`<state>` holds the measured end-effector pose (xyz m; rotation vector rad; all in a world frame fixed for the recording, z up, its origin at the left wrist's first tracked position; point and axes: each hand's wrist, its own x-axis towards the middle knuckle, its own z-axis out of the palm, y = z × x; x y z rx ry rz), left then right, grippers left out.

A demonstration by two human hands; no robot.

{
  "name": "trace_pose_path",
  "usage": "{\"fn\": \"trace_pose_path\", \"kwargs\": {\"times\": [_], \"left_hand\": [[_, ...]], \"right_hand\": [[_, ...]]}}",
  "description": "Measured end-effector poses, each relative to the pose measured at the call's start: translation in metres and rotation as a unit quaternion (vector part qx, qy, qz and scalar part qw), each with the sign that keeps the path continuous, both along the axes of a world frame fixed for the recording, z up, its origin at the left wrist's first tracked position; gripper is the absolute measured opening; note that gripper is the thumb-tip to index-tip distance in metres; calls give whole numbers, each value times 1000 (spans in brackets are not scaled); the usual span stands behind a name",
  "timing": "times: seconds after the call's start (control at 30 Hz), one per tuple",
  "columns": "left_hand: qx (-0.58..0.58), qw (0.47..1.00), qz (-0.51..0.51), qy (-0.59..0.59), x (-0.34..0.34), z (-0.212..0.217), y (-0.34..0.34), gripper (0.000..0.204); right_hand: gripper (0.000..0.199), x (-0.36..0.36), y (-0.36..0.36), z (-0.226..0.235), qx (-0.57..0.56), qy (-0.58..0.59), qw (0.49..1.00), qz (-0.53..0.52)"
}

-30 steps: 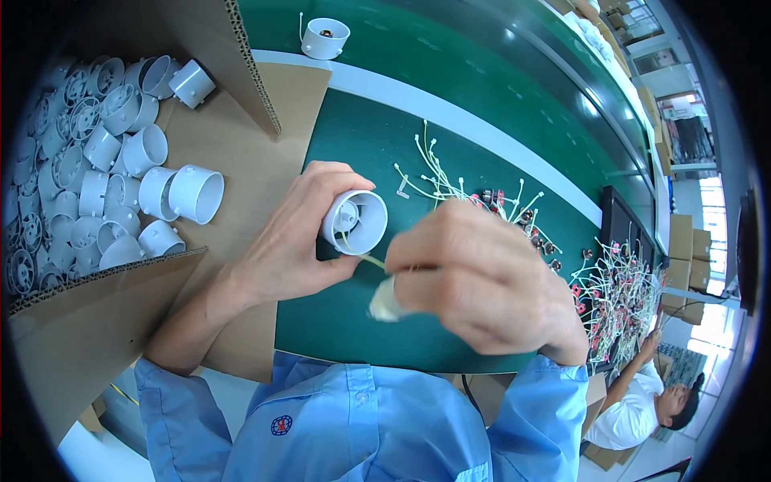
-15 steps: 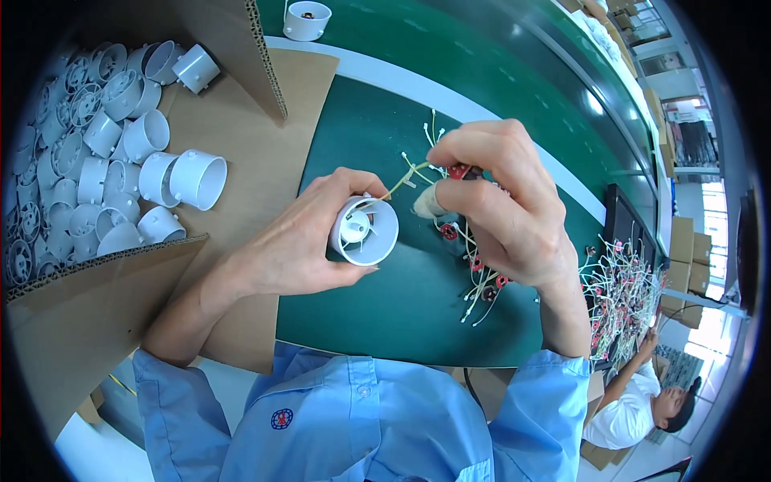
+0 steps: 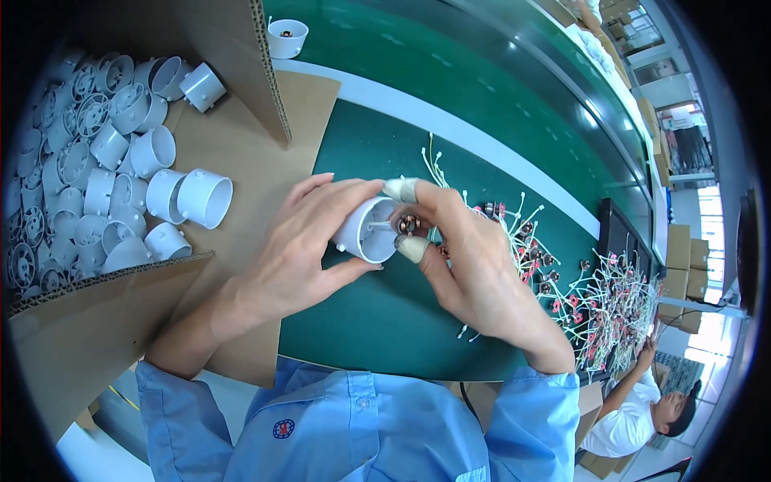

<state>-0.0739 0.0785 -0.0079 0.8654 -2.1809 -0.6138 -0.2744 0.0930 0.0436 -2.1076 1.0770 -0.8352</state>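
My left hand (image 3: 301,245) wraps around a white plastic cup-shaped housing (image 3: 361,231), holding it on its side above the green mat (image 3: 377,321). My right hand (image 3: 474,265) pinches a small wound copper-and-red coil part (image 3: 409,223) between thumb and forefinger, both capped with finger cots, right at the housing's open mouth. Thin white leads trail from the part behind my right hand.
An open cardboard box (image 3: 96,313) at the left holds several white housings (image 3: 104,185). A pile of wired coil parts (image 3: 594,305) lies on the mat at the right. A white cup (image 3: 287,37) stands at the far edge. Another person (image 3: 642,410) sits at lower right.
My right hand lifted a wired coil part from the mat and brought it to the housing's mouth. My left hand turned the housing onto its side toward the right.
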Motion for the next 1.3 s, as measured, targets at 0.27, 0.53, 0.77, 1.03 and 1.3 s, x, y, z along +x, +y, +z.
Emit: {"fn": "trace_pose_path", "kwargs": {"times": [0.27,0.53,0.77,1.03,1.3], "left_hand": [[-79,996,30,-9,-2,1,4,71],[-65,997,26,45,-5,-4,3,66],[45,993,22,106,-3,-9,2,62],[60,992,10,115,-2,-8,3,60],[93,990,13,109,-2,-6,2,60]], "right_hand": [[36,5,3,-11,-197,109,974,-19],[33,11,5,-25,-139,83,986,-27],[31,9,-3,-24,-181,120,975,-51],[23,4,-13,-36,-58,4,998,-2],[22,-3,-27,-35,-18,16,996,87]]}}
